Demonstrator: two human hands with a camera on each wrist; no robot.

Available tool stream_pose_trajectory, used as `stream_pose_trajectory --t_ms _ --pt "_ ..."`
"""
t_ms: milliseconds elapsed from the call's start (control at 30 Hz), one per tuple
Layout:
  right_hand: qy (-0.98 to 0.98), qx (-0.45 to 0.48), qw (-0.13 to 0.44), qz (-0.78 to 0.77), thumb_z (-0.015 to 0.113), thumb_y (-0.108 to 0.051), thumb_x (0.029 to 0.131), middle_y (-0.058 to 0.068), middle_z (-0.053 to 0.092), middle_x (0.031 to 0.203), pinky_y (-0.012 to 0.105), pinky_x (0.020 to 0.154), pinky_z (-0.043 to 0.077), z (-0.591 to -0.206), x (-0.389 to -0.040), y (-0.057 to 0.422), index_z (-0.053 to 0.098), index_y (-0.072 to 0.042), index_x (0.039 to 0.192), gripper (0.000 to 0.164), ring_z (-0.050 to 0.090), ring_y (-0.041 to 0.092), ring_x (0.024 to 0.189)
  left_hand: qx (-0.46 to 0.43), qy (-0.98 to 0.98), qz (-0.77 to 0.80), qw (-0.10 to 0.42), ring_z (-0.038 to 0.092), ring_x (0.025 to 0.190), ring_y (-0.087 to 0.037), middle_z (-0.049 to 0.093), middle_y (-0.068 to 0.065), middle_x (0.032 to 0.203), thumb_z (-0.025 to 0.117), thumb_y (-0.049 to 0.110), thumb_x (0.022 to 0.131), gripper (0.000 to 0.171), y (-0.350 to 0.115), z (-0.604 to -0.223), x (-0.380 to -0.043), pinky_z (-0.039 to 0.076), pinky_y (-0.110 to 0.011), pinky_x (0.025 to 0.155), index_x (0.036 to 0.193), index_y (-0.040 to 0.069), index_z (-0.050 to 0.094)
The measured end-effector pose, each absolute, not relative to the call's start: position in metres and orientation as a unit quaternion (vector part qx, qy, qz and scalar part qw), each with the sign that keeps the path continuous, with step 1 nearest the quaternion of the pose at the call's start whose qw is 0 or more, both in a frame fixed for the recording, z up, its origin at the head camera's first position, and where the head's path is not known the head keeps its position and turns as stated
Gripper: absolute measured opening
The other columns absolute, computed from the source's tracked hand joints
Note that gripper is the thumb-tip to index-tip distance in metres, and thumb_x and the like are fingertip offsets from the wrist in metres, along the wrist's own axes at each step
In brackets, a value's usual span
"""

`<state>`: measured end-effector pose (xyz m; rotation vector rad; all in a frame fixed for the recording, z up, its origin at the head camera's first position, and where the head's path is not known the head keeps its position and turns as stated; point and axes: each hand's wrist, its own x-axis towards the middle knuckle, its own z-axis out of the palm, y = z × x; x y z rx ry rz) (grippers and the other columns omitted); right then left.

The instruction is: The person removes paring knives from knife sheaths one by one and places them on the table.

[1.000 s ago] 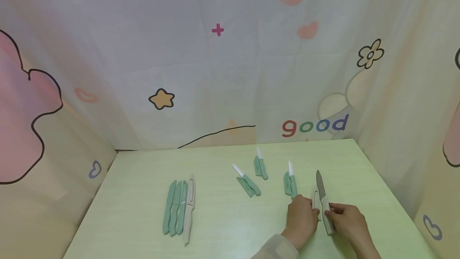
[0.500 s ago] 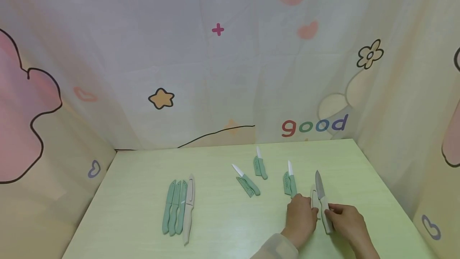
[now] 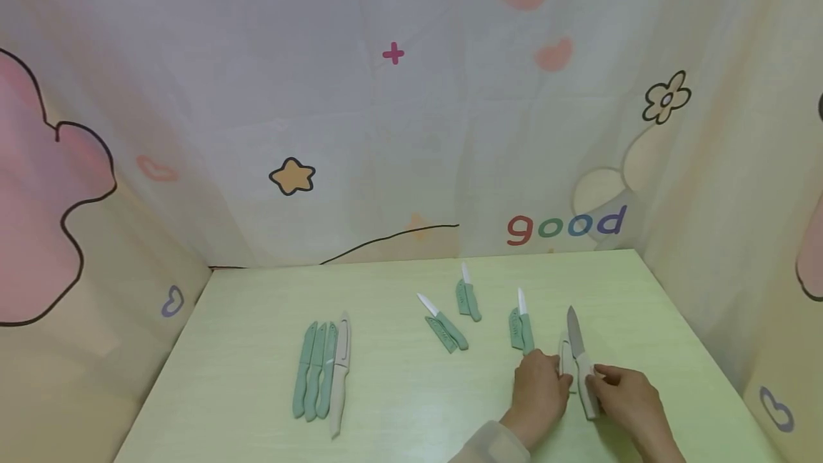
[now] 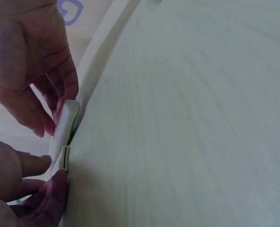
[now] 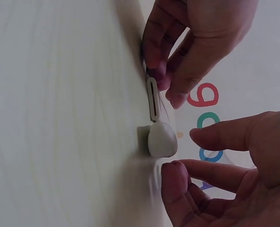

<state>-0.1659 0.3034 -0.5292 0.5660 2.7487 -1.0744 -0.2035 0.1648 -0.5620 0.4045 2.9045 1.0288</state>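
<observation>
A knife with a grey blade and beige handle (image 3: 586,393) lies on the table at the right, tip pointing away. Beside it, on its left, is a beige knife sheath (image 3: 566,356). My left hand (image 3: 539,388) pinches this sheath between thumb and fingers. At the knife's handle is my right hand (image 3: 626,399); in the right wrist view its thumb (image 5: 215,134) stands apart from the handle end (image 5: 162,140), and its fingertips (image 5: 174,177) are close beside it. The left wrist view shows the handle (image 4: 66,120) and the sheath's open end (image 4: 64,157) side by side.
Three small green knives with white blades, a first (image 3: 448,329), a second (image 3: 472,302) and a third (image 3: 526,331), lie beside their green sheaths. Farther left, several sheathed green knives (image 3: 315,370) line up with a sheathed beige knife (image 3: 339,384). A printed curtain (image 3: 411,127) surrounds the table.
My right hand has shifted slightly to the right at the knife's handle. The left hand stays at the sheath, and the other knives lie as before.
</observation>
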Motion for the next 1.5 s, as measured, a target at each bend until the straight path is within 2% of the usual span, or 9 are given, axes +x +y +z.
stream_pose_trajectory --t_ms 67,167,300,467,733,1000,1133,1300,1500 --pt "0.913 0.188 0.06 -0.357 0.057 -0.029 0.094 0.02 0.067 0.099 0.032 0.058 0.048 -0.527 -0.164 0.303 0.051 0.009 0.131 0.054 0.057 0.022 0.076 0.117 0.925 0.359 0.028 0.049 0.064 -0.008 0.051 0.006 0.071 0.076 0.029 0.082 0.014 0.162 -0.561 -0.201 0.047 -0.023 0.054 0.086 0.015 0.075" --pt "0.917 0.18 0.043 -0.353 0.058 -0.028 0.094 0.014 0.068 0.092 0.03 0.055 0.044 -0.523 -0.161 0.301 0.051 0.01 0.131 0.053 0.056 0.018 0.069 0.102 0.91 0.4 0.035 0.051 0.069 -0.005 0.055 0.009 0.075 0.077 0.025 0.082 0.029 0.156 -0.557 -0.197 0.05 -0.022 0.06 0.108 0.013 0.073" --pt "0.918 0.17 0.031 -0.357 0.058 -0.029 0.095 0.012 0.068 0.094 0.029 0.057 0.042 -0.518 -0.157 0.297 0.052 0.007 0.132 0.052 0.055 0.017 0.071 0.111 0.893 0.435 0.027 0.051 0.068 -0.001 0.06 0.012 0.075 0.076 0.019 0.083 0.027 0.144 -0.553 -0.192 0.05 -0.019 0.06 0.108 0.012 0.073" --pt "0.907 0.166 0.026 -0.386 0.06 -0.032 0.094 0.012 0.067 0.1 0.029 0.058 0.046 -0.514 -0.154 0.283 0.054 0.003 0.132 0.051 0.058 0.018 0.081 0.116 0.883 0.454 0.029 0.051 0.066 0.005 0.063 0.016 0.076 0.075 0.017 0.084 0.026 0.126 -0.55 -0.187 0.049 -0.015 0.058 0.11 0.014 0.073" --pt "0.866 0.13 0.03 -0.483 0.066 -0.025 0.093 0.009 0.065 0.093 0.028 0.048 0.05 -0.52 -0.15 0.244 0.06 -0.004 0.13 0.043 0.056 0.019 0.058 0.135 0.875 0.464 0.021 0.055 0.072 0.008 0.068 0.012 0.085 0.073 0.012 0.085 0.03 0.089 -0.545 -0.18 0.052 -0.015 0.061 0.115 0.012 0.071" --pt "0.817 0.11 0.047 -0.564 0.066 -0.02 0.092 0.01 0.066 0.091 0.031 0.048 0.053 -0.529 -0.152 0.199 0.064 -0.006 0.124 0.035 0.055 0.021 0.056 0.117 0.867 0.484 0.003 0.058 0.075 0.006 0.07 0.005 0.089 0.072 0.008 0.084 0.031 0.04 -0.554 -0.172 0.056 -0.019 0.064 0.115 0.007 0.07" --pt "0.788 0.1 0.053 -0.605 0.066 -0.018 0.092 0.013 0.065 0.09 0.032 0.052 0.057 -0.531 -0.153 0.176 0.065 -0.005 0.123 0.033 0.058 0.026 0.061 0.068 0.855 0.515 -0.004 0.06 0.073 0.002 0.07 0.002 0.088 0.072 0.004 0.084 0.031 0.008 -0.554 -0.17 0.056 -0.02 0.059 0.115 0.003 0.069" --pt "0.727 0.068 0.087 -0.678 0.064 -0.016 0.093 0.018 0.065 0.098 0.033 0.062 0.061 -0.536 -0.157 0.146 0.059 0.002 0.127 0.038 0.063 0.029 0.081 -0.014 0.844 0.537 0.003 0.06 0.068 -0.002 0.068 0.001 0.088 0.071 0.003 0.084 0.032 -0.031 -0.55 -0.166 0.054 -0.017 0.05 0.116 0.003 0.068" --pt "0.667 0.012 0.141 -0.731 0.06 -0.017 0.096 0.02 0.065 0.109 0.035 0.074 0.061 -0.541 -0.161 0.111 0.05 0.008 0.133 0.046 0.063 0.027 0.093 -0.065 0.877 0.473 -0.048 0.062 0.071 -0.005 0.07 0.001 0.089 0.076 0.007 0.081 0.034 -0.076 -0.548 -0.161 0.058 -0.027 0.059 0.114 0.007 0.07"
